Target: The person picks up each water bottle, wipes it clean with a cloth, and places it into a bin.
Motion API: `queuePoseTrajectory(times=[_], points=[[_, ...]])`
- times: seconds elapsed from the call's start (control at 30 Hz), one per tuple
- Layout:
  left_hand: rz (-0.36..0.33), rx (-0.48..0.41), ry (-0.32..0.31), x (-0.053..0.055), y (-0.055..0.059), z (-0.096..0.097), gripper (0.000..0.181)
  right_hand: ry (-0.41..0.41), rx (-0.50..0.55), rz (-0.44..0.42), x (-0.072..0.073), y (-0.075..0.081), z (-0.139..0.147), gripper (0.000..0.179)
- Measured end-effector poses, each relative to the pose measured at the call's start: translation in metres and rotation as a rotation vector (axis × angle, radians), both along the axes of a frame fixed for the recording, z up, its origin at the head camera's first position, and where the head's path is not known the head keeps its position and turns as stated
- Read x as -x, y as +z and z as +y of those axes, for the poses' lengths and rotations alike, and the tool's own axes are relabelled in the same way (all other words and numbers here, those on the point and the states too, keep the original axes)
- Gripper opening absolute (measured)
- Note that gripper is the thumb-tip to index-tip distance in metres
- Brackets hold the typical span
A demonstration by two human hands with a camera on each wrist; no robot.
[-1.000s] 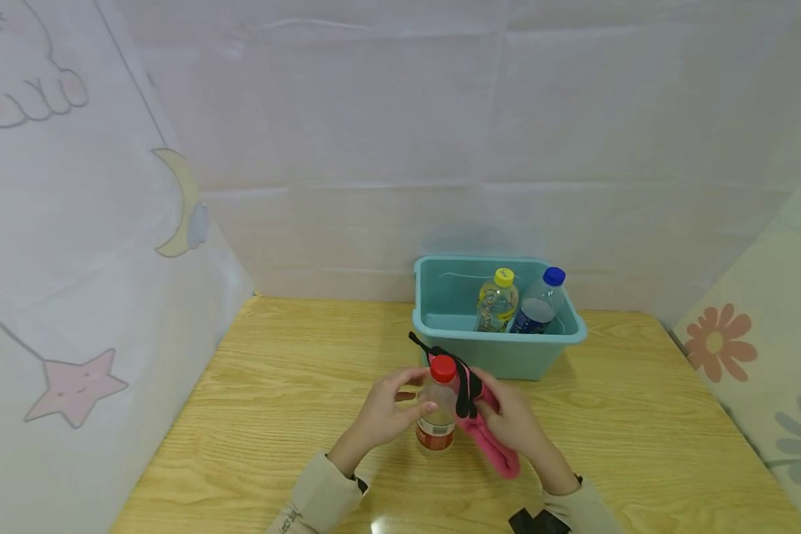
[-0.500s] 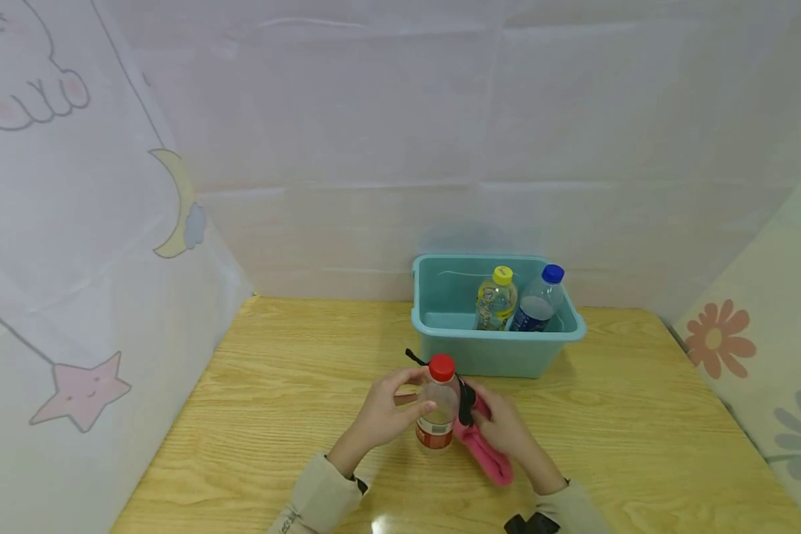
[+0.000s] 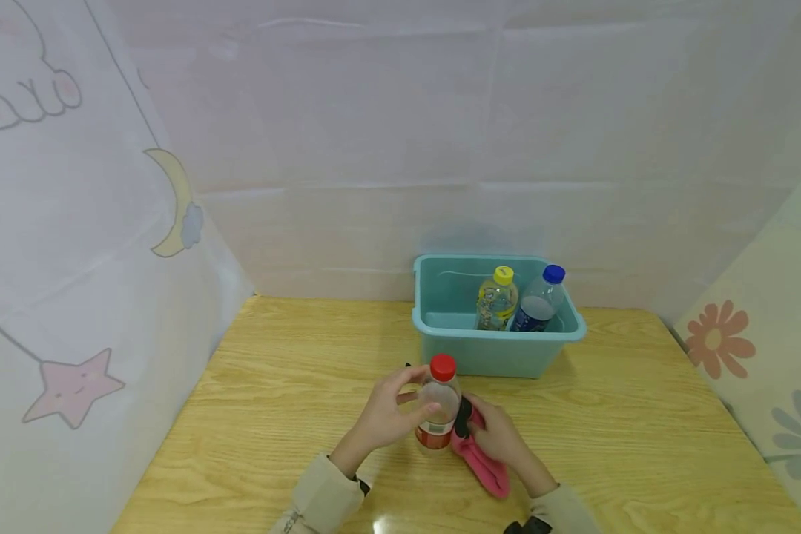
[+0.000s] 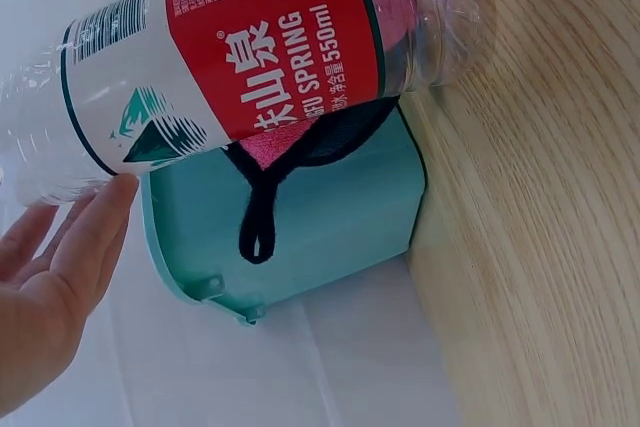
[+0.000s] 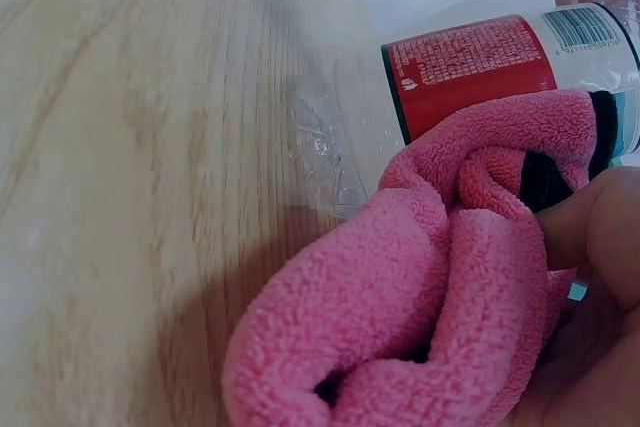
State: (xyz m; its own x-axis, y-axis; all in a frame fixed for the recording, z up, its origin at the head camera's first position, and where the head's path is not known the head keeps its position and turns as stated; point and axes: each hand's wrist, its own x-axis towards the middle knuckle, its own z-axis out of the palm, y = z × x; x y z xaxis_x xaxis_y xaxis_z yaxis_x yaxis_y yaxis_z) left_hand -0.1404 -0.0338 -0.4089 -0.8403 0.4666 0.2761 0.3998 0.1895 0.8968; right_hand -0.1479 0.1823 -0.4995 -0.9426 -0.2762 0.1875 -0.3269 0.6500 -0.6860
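A clear plastic water bottle point(image 3: 435, 436) with a red cap and a red-and-white label stands upright on the wooden table. My left hand point(image 3: 389, 417) holds its upper part from the left, thumb in front and fingers behind. On the bottle's right side, my right hand point(image 3: 500, 437) grips a folded pink towel point(image 3: 483, 472) with black edging. In the right wrist view the fluffy towel point(image 5: 400, 297) lies against the label, the thumb pressing into its folds. A black hanging loop point(image 4: 260, 225) pokes out behind the bottle in the left wrist view.
Behind the hands stands a teal plastic bin point(image 3: 487, 356). Inside it are a yellow-capped bottle point(image 3: 497, 302) and a blue-capped bottle point(image 3: 537, 304). Printed cloth walls point(image 3: 347, 148) enclose the table point(image 3: 294, 356) at the back and sides.
My right hand and the towel have slid down the bottle's right side, towards me. The black loop has sunk mostly out of sight behind the left hand. Left hand and bottle stay nearly still.
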Motion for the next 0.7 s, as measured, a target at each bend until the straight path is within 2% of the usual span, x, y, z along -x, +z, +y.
queuePoseTrajectory(times=[0.13,0.27,0.4,0.63,0.7], points=[[0.008,0.015,0.021,0.001,-0.001,0.002,0.049,-0.032,-0.011,-0.003,-0.002,0.001,-0.001,0.045],[-0.010,0.023,0.047,0.010,-0.019,0.004,0.051,-0.072,-0.011,-0.013,-0.005,0.001,-0.001,0.045],[0.010,0.014,0.050,0.018,-0.034,0.004,0.050,-0.109,0.012,-0.019,-0.006,0.001,0.001,0.045],[0.077,0.018,0.054,0.020,-0.035,0.002,0.050,-0.124,0.081,0.003,-0.008,0.010,0.007,0.046],[0.079,0.029,0.052,0.018,-0.031,0.002,0.050,-0.118,0.093,0.024,-0.008,0.015,0.009,0.047]])
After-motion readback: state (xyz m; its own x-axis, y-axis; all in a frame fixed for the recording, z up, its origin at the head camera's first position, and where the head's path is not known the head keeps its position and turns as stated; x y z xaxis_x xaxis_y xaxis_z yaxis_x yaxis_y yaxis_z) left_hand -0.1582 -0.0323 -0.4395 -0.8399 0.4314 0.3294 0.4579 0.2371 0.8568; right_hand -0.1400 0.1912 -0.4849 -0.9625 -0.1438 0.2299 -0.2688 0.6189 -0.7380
